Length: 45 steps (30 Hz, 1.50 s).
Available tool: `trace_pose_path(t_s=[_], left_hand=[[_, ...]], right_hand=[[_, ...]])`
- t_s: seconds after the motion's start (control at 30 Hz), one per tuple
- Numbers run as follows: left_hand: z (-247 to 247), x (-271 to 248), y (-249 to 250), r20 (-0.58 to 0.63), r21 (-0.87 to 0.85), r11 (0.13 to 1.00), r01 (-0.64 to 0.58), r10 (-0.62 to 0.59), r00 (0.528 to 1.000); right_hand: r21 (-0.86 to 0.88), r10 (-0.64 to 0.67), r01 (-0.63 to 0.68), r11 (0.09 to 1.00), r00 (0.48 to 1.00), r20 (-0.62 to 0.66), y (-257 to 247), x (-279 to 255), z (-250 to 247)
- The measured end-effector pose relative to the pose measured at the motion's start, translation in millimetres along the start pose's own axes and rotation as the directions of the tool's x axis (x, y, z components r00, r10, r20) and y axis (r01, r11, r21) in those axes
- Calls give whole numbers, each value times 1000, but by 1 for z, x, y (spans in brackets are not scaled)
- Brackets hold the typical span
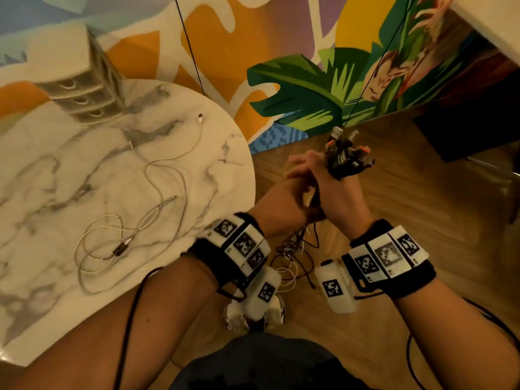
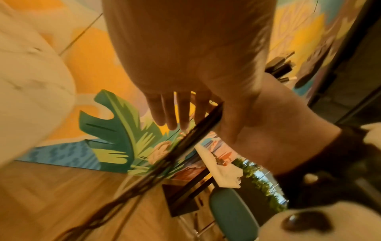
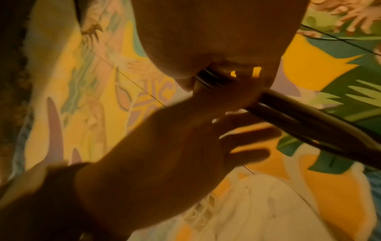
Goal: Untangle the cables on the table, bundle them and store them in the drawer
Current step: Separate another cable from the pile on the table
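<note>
Roughly halfway I'd say: right hand (image 1: 342, 192) clamps the black cable bundle (image 1: 347, 157), left hand (image 1: 295, 190) spread against it, white cables (image 1: 146, 198) at 9 o'clock loose on the table (image 1: 219, 130), drawer unit (image 1: 81, 99) shut.

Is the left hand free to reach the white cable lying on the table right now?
Probably not at once. The left hand is busy at the dark cable bundle gripped by the right hand, out past the table edge. Nothing blocks the white cable itself.
</note>
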<state>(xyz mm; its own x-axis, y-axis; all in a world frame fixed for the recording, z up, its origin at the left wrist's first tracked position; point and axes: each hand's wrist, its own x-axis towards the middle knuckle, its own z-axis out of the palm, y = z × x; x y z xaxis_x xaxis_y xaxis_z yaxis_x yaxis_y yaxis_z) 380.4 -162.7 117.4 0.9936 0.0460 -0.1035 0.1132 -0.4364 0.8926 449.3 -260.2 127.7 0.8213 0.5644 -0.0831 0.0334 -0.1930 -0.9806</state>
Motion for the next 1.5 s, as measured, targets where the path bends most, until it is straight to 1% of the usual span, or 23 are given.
trace_pose_path(t_s=[0.03, 0.1, 0.17, 0.23, 0.3, 0.37, 0.4, 0.47, 0.53, 0.6, 0.67, 0.77, 0.83, 0.9, 1.0, 1.03, 1.13, 1.23, 1.3, 1.37, 1.4, 1.43, 1.5], left_hand=[[1, 6, 9, 15, -30, 999, 25, -25, 1000], [1, 15, 22, -16, -223, 970, 101, -108, 994], [-2, 20, 31, -78, -438, 896, 77, -123, 989], [-8, 24, 39, -150, -496, 867, 44, -135, 979], [-20, 26, 46, -215, -537, 841, 68, -215, 953], [-32, 27, 56, -222, -599, 799, 50, -226, 949], [-37, 27, 58, -230, -562, 826, 35, -197, 953], [-42, 24, 63, -251, -336, 940, 60, -150, 956], [-50, 20, 72, -247, 81, 991, 109, -86, 965], [-69, 16, 84, -231, 399, 912, 97, -2, 973], [-92, 12, 91, -246, 556, 827, 77, 75, 966], [-110, 8, 90, -257, 725, 684, 83, 157, 954], [-113, 6, 91, -259, 799, 594, 92, 201, 945], [-114, 5, 96, -247, 834, 549, 64, 266, 932], [-112, 8, 100, -181, 894, 448, 32, 294, 939], [-111, 10, 101, -162, 910, 412, 31, 288, 944], [-105, 12, 101, -147, 918, 397, 7, 325, 934], [-88, 15, 99, -86, 901, 421, -104, 407, 909], [-79, 19, 97, -31, 887, 424, -181, 448, 894], [-79, 20, 97, -29, 878, 434, -204, 473, 881], [-82, 20, 96, -43, 871, 444, -208, 493, 869], [-85, 20, 97, -65, 866, 456, -205, 508, 859], [-88, 19, 96, -110, 851, 487, -197, 532, 840]], right_hand=[[-28, -28, 29, 999, 999, 37, -4, 2, 0], [-53, -56, 60, 997, 995, 83, -16, 7, -5], [10, -41, 40, 999, 991, 126, -26, 11, -12], [195, -9, -42, 980, 968, 251, -25, 11, -19], [323, 0, -148, 935, 909, 417, -15, 7, -17], [240, -9, -133, 962, 860, 511, 2, 2, -5], [175, -3, -99, 979, 862, 506, 9, 2, 4], [76, 29, -72, 994, 886, 462, 29, 8, 20], [-34, 95, -89, 995, 899, 428, 55, 13, 27], [-164, 232, -186, 969, 912, 338, 97, 11, 20], [-332, 405, -327, 885, 892, 200, 138, 8, 3], [-586, 623, -496, 640, 782, 18, 181, 0, -25], [-595, 674, -573, 563, 735, -70, 198, 1, -37], [-493, 703, -666, 560, 696, -142, 208, 4, -41], [-403, 667, -685, 607, 715, -209, 211, 8, -46], [-421, 672, -692, 587, 706, -225, 211, 6, -53], [-497, 764, -757, 424, 594, -254, 236, -10, -81], [-444, 795, -809, 385, 535, -286, 261, -8, -96], [-370, 776, -828, 422, 540, -325, 243, 5, -88], [-361, 688, -791, 494, 610, -394, 217, 19, -77], [-340, 657, -782, 522, 623, -425, 210, 24, -74], [-306, 651, -790, 531, 612, -450, 208, 25, -74], [-371, 642, -773, 514, 634, -432, 211, 23, -78]])
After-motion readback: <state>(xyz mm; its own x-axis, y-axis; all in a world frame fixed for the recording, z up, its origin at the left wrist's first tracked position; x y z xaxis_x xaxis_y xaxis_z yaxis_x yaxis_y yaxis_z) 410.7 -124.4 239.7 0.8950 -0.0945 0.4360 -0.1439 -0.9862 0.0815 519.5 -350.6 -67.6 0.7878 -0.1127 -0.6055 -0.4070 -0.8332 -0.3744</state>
